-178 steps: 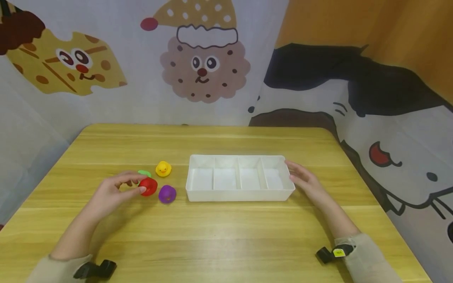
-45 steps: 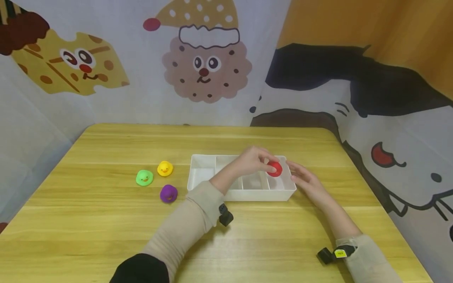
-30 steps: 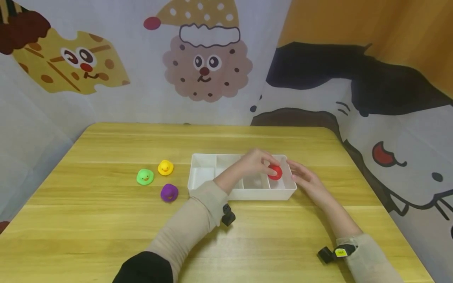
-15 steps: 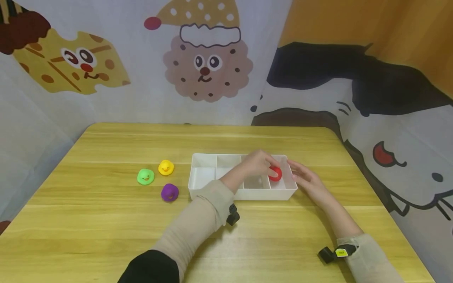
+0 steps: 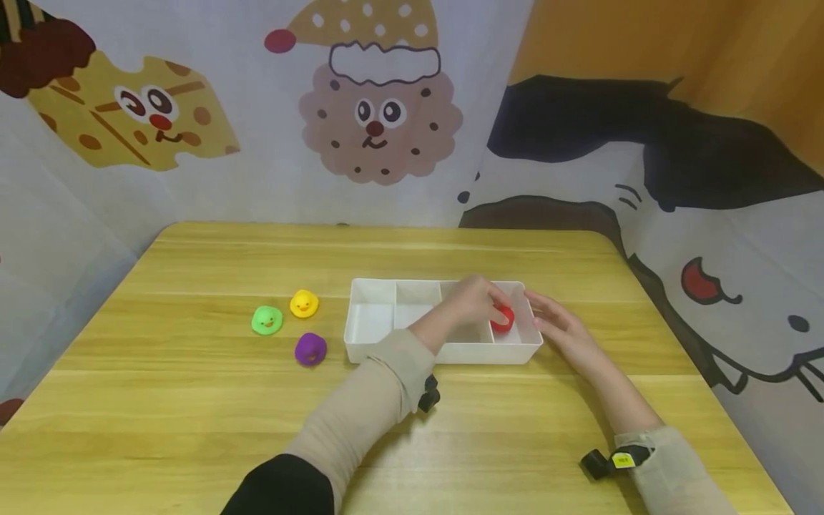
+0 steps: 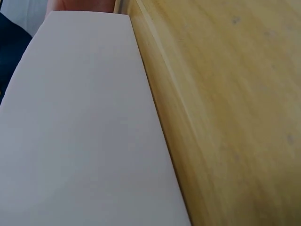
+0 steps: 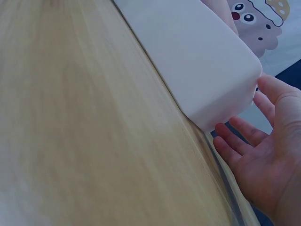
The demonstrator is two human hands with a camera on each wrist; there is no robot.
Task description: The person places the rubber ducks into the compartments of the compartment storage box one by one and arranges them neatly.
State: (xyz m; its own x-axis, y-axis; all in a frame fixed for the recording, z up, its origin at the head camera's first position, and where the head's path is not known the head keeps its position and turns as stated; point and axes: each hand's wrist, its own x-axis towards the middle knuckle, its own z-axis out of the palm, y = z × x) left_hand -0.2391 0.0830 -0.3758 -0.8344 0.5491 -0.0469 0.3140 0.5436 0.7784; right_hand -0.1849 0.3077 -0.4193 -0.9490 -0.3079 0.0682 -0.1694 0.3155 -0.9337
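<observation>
My left hand (image 5: pixel 473 302) reaches into the rightmost compartment of a white divided box (image 5: pixel 444 353) in the head view. Its thumb and fingers pinch a small red toy duck (image 5: pixel 504 320), partly hidden by the fingers, low inside that compartment. In the left wrist view the box's side wall (image 6: pixel 89 117) covers most of the hand and hides the duck. My right hand (image 5: pixel 561 327) touches the box's right end with loosely spread fingers. The right wrist view shows the fingertips of this right hand (image 7: pixel 268 141) against the end wall and the thumb at the top corner.
Left of the box, a green duck (image 5: pixel 267 320), a yellow duck (image 5: pixel 304 304) and a purple duck (image 5: pixel 311 350) stand on the wooden table (image 5: pixel 489 443). A cartoon-printed curtain (image 5: pixel 386 200) hangs behind the table.
My left hand picked up the red duck from beside the other ducks and carried it right to the box. Over the last second it lowered the duck deeper into the rightmost compartment. My right hand stayed put.
</observation>
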